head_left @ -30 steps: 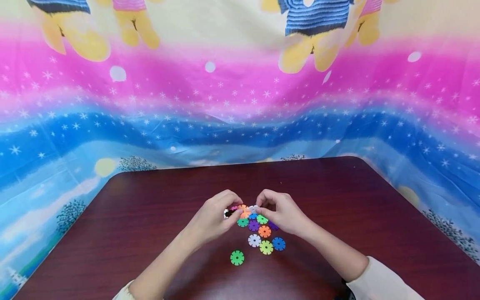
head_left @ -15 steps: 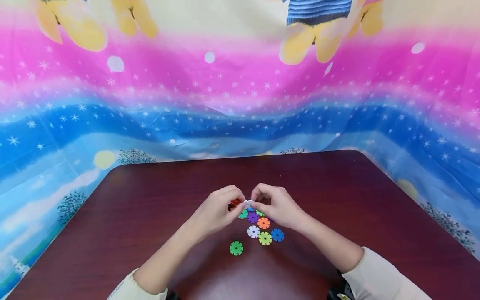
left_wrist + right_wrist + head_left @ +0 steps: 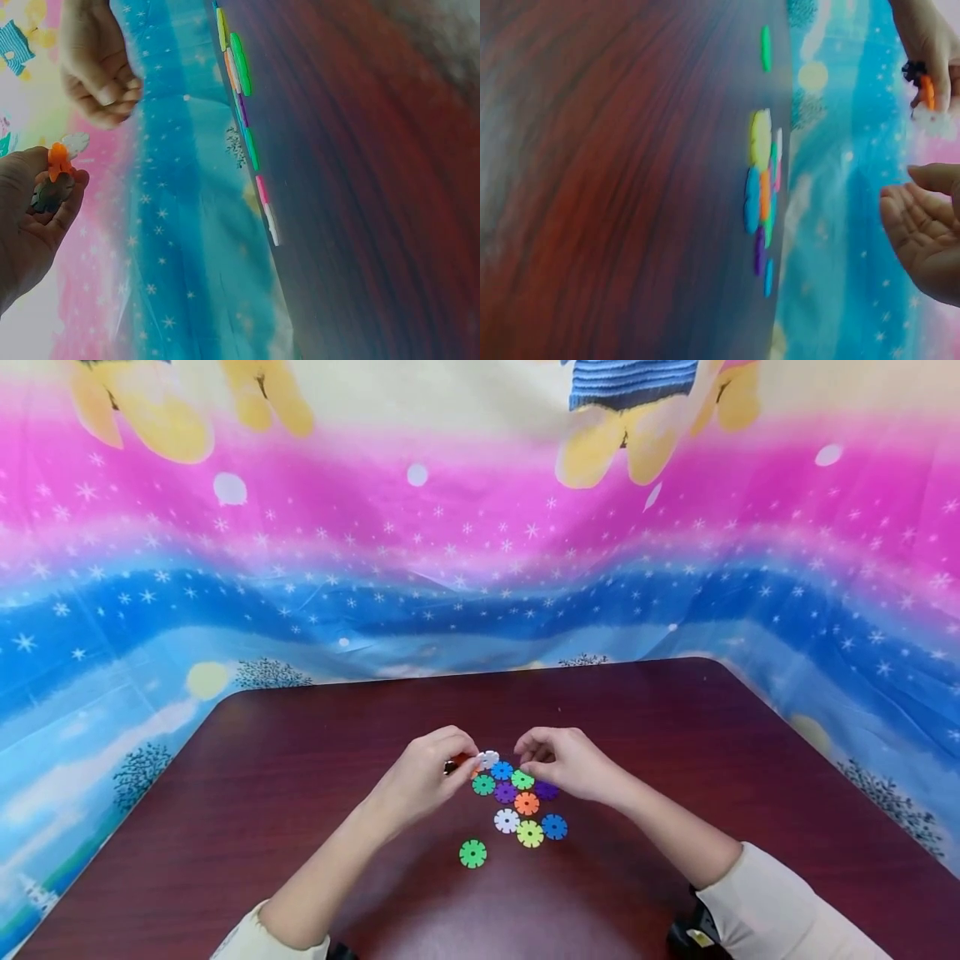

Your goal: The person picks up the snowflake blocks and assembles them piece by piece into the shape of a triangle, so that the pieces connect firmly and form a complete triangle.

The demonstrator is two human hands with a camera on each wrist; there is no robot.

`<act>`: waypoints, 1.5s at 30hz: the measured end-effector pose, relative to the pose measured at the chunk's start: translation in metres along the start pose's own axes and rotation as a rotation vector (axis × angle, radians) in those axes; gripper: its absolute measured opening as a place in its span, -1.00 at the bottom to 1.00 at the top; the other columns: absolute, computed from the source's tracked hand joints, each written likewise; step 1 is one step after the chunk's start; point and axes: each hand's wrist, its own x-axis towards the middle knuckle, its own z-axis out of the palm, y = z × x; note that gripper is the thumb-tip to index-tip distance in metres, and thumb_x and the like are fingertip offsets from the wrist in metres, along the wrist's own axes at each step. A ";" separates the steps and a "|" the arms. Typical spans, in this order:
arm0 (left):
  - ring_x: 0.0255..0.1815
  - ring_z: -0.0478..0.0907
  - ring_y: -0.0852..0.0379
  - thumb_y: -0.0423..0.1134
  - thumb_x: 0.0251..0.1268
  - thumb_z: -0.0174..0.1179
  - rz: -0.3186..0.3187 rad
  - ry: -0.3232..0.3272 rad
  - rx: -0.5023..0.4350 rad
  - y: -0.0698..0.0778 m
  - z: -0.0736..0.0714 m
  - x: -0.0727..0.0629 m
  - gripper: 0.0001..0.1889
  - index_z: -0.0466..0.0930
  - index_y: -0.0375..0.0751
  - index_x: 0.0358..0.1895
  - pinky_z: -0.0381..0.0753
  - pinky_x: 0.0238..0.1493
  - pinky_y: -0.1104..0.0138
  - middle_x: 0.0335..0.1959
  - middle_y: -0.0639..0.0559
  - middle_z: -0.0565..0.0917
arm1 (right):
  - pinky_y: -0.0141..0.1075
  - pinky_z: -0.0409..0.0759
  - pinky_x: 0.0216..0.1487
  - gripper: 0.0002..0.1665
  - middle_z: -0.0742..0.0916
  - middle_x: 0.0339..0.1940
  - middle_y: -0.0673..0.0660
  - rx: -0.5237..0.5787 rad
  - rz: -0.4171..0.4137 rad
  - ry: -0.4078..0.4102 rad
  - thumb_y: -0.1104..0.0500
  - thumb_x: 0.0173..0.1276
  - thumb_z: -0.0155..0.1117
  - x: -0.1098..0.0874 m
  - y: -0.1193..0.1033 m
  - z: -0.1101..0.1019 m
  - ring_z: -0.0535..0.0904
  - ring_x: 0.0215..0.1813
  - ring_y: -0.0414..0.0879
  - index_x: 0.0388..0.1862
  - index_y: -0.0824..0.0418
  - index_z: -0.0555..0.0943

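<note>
My left hand (image 3: 420, 781) pinches a small joined piece of notched plastic snowflake discs, raised over the table. In the left wrist view an orange disc (image 3: 58, 161) and a black disc (image 3: 51, 193) show between thumb and fingers. A white disc (image 3: 488, 760) sticks out from the piece toward the right. My right hand (image 3: 576, 764) hovers a short way to the right, fingers loosely bent and nothing in them. Below both hands lie loose discs, among them a blue one (image 3: 501, 770), a light green one (image 3: 522, 779) and a teal one (image 3: 483, 785).
More flat discs lie nearer on the dark wooden table (image 3: 315, 752): orange (image 3: 527, 803), white (image 3: 506, 820), yellow (image 3: 530, 834) and blue (image 3: 554, 827). A green disc (image 3: 472, 853) sits apart at the near left. A printed cloth (image 3: 420, 610) hangs behind the table.
Both hands came together at the white disc, then parted. The right hand has let go and drawn back to the right; the white disc stays on the piece in the left hand.
</note>
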 end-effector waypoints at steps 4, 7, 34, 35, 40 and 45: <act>-0.39 0.49 0.22 -0.40 0.02 0.35 0.002 -0.008 0.000 0.000 0.001 0.001 -0.89 0.61 -0.24 -0.39 0.55 -0.32 0.50 -0.38 0.04 0.59 | -0.39 0.57 -0.31 -0.77 0.65 -0.39 0.00 -0.043 0.077 -0.077 0.34 0.17 0.31 -0.001 0.015 -0.002 0.58 -0.32 -0.17 -0.17 0.31 0.60; -0.39 0.50 0.23 -0.38 0.01 0.36 0.012 -0.017 0.002 0.000 0.002 0.002 -0.90 0.63 -0.24 -0.40 0.55 -0.33 0.51 -0.40 0.05 0.59 | -0.37 0.58 -0.30 -0.73 0.66 -0.34 0.06 -0.077 0.115 -0.131 0.34 0.16 0.32 -0.003 0.025 -0.003 0.58 -0.30 -0.14 -0.13 0.36 0.59; -0.39 0.49 0.26 -0.38 0.01 0.36 -0.009 -0.029 -0.009 0.001 0.002 0.003 -0.92 0.66 -0.21 -0.40 0.51 -0.34 0.57 -0.39 0.07 0.60 | -0.27 0.53 -0.24 -0.73 0.61 -0.36 0.02 -0.261 0.224 -0.223 0.22 0.06 0.44 0.001 0.058 0.009 0.47 -0.29 -0.12 -0.23 0.24 0.63; -0.39 0.49 0.26 -0.38 0.02 0.36 -0.007 -0.031 -0.011 0.001 0.002 0.003 -0.92 0.65 -0.21 -0.40 0.51 -0.34 0.57 -0.39 0.06 0.61 | -0.27 0.53 -0.25 -0.73 0.60 -0.36 0.03 -0.268 0.219 -0.228 0.23 0.05 0.45 0.000 0.058 0.009 0.46 -0.30 -0.11 -0.24 0.23 0.63; -0.38 0.49 0.26 -0.37 0.02 0.36 -0.012 -0.027 -0.018 0.002 0.001 0.004 -0.92 0.65 -0.22 -0.40 0.52 -0.34 0.55 -0.39 0.06 0.60 | -0.28 0.51 -0.26 -0.73 0.54 -0.34 0.02 -0.324 0.180 -0.260 0.24 0.04 0.45 0.002 0.057 0.011 0.42 -0.29 -0.11 -0.27 0.19 0.59; -0.38 0.50 0.24 -0.37 0.01 0.36 -0.012 -0.021 -0.025 0.001 0.000 0.003 -0.92 0.65 -0.24 -0.40 0.53 -0.34 0.54 -0.39 0.05 0.60 | -0.28 0.50 -0.26 -0.76 0.52 -0.35 0.02 -0.333 0.179 -0.269 0.26 0.05 0.44 0.004 0.055 0.012 0.41 -0.30 -0.11 -0.33 0.17 0.56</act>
